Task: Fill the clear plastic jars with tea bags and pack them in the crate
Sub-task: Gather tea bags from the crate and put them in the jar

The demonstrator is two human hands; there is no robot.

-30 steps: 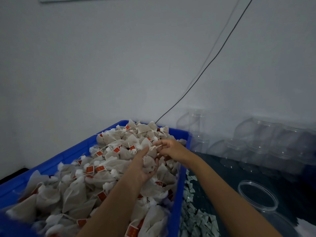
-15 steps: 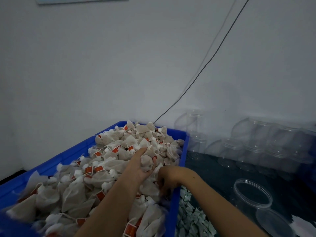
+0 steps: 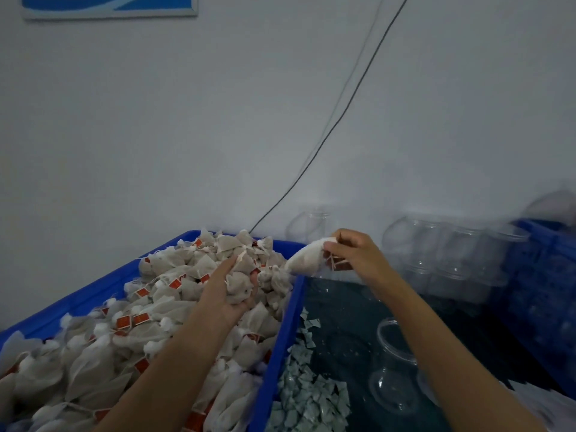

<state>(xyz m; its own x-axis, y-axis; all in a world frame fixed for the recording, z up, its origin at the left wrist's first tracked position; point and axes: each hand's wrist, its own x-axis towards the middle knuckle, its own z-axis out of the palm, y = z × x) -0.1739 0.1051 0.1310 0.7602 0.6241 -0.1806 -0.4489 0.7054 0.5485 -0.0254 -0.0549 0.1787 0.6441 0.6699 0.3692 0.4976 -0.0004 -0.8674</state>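
Right hand [image 3: 358, 257] pinching a white tea bag [image 3: 304, 260] above the blue bin's [image 3: 280, 341] far right corner, left hand [image 3: 229, 291] cupping several bags in the heaped pile [image 3: 124, 332], open clear jar [image 3: 394, 366] lying on the dark tabletop [image 3: 349, 322] beside the bin

Open dark table surface [image 3: 349, 310] between blue bin wall [image 3: 280, 347] and right-hand blue crate [image 3: 542, 285]. Blocked ahead by stacked clear jars [image 3: 448, 254] along the wall, nearer by 1 open jar [image 3: 394, 366] and scattered paper packets [image 3: 308, 397].
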